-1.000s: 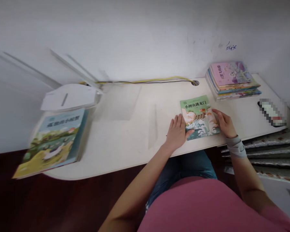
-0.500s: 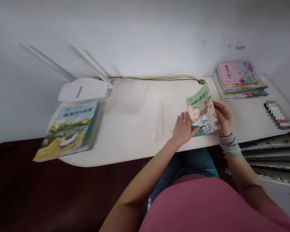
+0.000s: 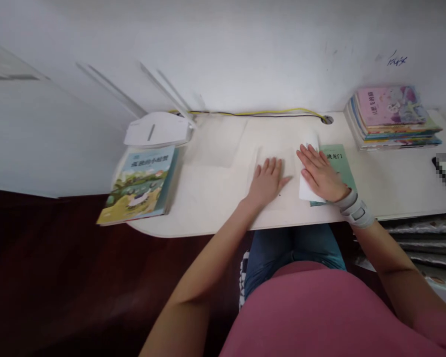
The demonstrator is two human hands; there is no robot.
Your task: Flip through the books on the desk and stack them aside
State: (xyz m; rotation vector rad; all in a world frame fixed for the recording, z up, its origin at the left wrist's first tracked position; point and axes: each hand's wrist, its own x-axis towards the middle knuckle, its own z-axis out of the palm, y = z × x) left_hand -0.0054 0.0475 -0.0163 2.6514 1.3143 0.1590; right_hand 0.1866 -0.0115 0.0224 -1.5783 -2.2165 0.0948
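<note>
Head view: left hand open, palm down, fingers spread, resting on the white table, holding nothing. Right hand open and flat on a white paper sheet, pressing without a grip. Sheet lying across a green picture book, near the table's front edge. Stack of picture books at the back right corner; another picture book at the left end. Risk: sheet sliding on the smooth cover under uneven pressure; book dropping over the front edge if pushed that way.

The white surface lay open between the picture book and the left hand, while the desk lamp, the stacked books and the wall stood in the way farther back.
</note>
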